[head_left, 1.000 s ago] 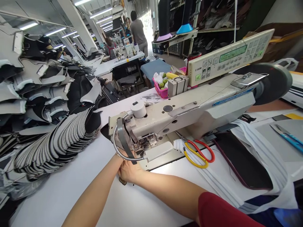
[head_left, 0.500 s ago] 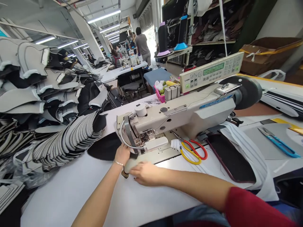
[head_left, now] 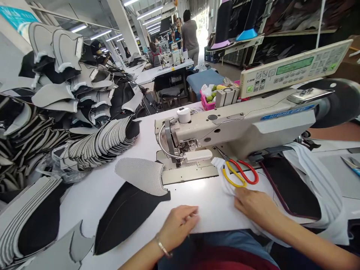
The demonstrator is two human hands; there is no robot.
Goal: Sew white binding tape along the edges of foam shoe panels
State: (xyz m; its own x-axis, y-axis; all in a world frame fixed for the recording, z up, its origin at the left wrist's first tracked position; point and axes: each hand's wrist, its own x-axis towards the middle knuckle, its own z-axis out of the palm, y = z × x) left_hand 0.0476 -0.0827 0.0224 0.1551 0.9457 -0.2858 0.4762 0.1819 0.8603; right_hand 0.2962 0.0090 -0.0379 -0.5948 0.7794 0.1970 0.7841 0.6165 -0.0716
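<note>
My left hand (head_left: 181,227), with a bracelet at the wrist, hovers over the front of the white table, fingers loosely apart and holding nothing. My right hand (head_left: 253,204) has its fingers curled around the white fabric tape (head_left: 229,184), right beside the yellow handle of the scissors (head_left: 239,173). The scissors lie on the bed of the sewing machine (head_left: 213,127), partly over the tape. Left of the machine bed rests a black curved fabric piece (head_left: 123,215). A grey mesh piece (head_left: 140,174) lies across its upper end, its right edge by the bed.
Fanned stacks of grey-and-black cut pieces (head_left: 98,144) crowd the left side, with more stacked pieces (head_left: 30,221) nearer me. A dark tray (head_left: 292,187) with white tape over its edge sits at right. A control panel (head_left: 295,69) stands behind the machine. People work farther back.
My left hand has left the needle area and come toward me. The right hand has moved right to the tape. The black piece lies nearer, with the grey mesh piece now visible. The view has shifted.
</note>
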